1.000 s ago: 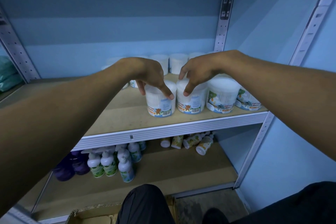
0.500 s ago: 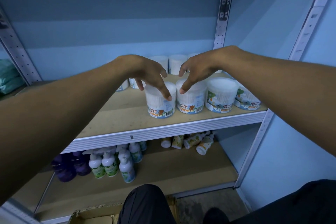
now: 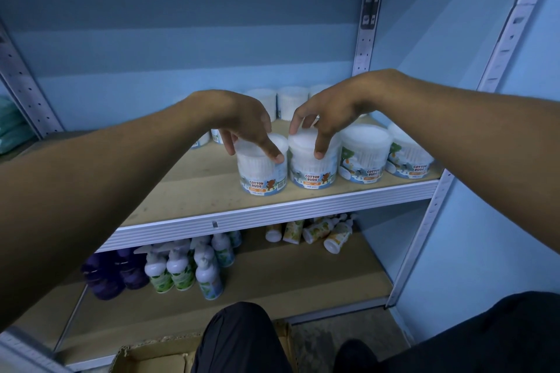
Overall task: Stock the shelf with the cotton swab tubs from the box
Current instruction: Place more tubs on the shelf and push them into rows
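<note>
Head view: four front-row tubs near shelf point(image 3: 272, 209) front edge; bare board left of them; left hand point(image 3: 242, 124) grip curled on leftmost tub point(image 3: 263, 169); right hand point(image 3: 327, 112) grip curled on second tub point(image 3: 312, 166); box point(image 3: 151, 357) below shelf.

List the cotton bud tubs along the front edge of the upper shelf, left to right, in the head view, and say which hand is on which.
Tub under the left hand (left hand holds its lid) → tub under the right hand (right hand holds its lid) → third tub → fourth tub, both untouched.
</note>
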Demonstrator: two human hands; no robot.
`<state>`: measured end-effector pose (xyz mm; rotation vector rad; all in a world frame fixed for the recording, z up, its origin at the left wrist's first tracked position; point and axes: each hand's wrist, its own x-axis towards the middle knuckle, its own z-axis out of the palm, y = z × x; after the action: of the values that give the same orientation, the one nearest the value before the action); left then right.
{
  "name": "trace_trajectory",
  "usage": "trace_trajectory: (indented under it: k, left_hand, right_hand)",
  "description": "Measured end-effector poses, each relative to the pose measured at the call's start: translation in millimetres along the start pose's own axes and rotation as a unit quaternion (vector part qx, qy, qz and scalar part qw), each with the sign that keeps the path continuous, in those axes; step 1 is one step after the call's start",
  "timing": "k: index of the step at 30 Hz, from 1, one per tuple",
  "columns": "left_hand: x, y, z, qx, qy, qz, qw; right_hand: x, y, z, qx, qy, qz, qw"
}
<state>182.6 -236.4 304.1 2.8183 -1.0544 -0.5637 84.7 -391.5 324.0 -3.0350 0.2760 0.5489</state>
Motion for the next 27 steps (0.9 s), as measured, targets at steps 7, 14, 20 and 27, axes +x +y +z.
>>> trace_trajectory:
  k: [7,14,20,27]
  left_hand:
    - [-2.1,0.3,2.2,0.010,-0.010,0.025,1.000]
    - [-2.8,6.5,3.2,0.036,-0.014,0.019,0.999]
    - [-5.7,7.3,1.5,0.021,-0.022,0.000,1.000]
    - [-9.9,7.0,-5.2,0.020,-0.037,0.024,0.999]
  right_hand:
    - [-2.3,-0.8,3.1,-0.030,0.030,0.009,0.999]
    - [3.7,2.2,1.8,0.002,0.009,-0.002,1.000]
    - [0.1,4.1,-0.2,0.022,-0.014,-0.009,1.000]
    - [-0.7,4.1,0.7,-0.026,0.021,0.002,0.999]
